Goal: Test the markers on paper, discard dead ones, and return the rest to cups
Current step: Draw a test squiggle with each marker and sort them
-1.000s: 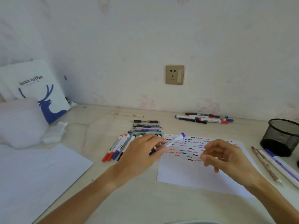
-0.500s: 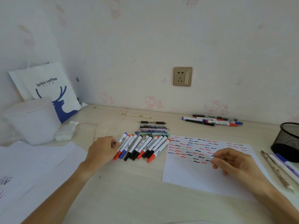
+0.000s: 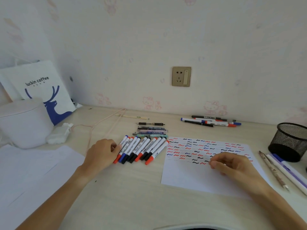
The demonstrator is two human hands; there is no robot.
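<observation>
The row of markers (image 3: 141, 150) lay side by side on the table (image 3: 132, 196), just left of the test paper (image 3: 199, 176), likely lined up for picking one by one. Your left hand (image 3: 101, 155) rested against the row's left end, fingers curled at the outermost marker. Your right hand (image 3: 232, 165) sat on the paper, fingers loosely curled, apparently holding nothing.

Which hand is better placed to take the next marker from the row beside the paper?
Probably the left hand: its fingers already touch the left end of the marker row. The right hand rests on the test paper, loosely curled, with the whole row between it and that end.
</observation>
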